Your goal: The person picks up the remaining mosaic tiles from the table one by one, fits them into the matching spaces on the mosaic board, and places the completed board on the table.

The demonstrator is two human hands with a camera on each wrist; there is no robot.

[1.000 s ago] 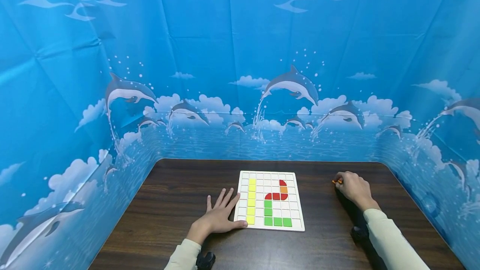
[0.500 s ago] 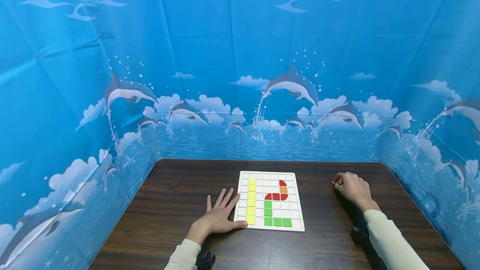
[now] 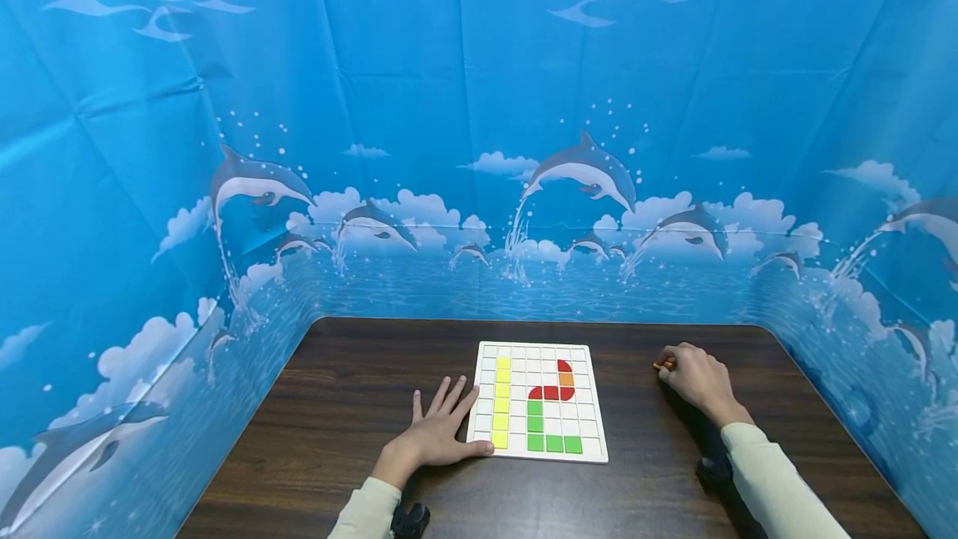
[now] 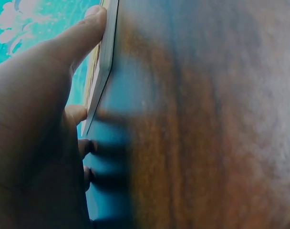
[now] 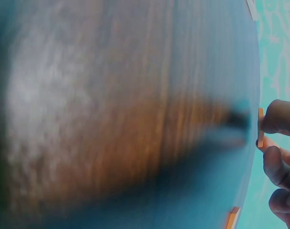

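A white square grid board [image 3: 554, 364] lies in the middle of the table. Yellow tiles [image 3: 501, 406] fill one column, green tiles [image 3: 554, 442] make an L, and red tiles [image 3: 550, 393] with an orange tile [image 3: 566, 378] curve above it. My left hand [image 3: 436, 434] is spread at the board's left side, its thumb [image 4: 83, 38] on the near left corner and its index fingertip at the edge. Right of the board, my right hand [image 3: 698, 374] pinches a small flat orange tile [image 5: 260, 129] between thumb and fingers, over the table.
Another orange piece [image 5: 232, 218] shows low in the right wrist view. The dark wooden table [image 3: 337, 406] has blue dolphin-print curtains [image 3: 464, 148] standing behind it and at both sides. A black wrist device [image 3: 410, 520] sits at the left sleeve.
My right hand has shifted slightly left with the orange tile, which has turned in its fingers. The left hand and the board have stayed still.
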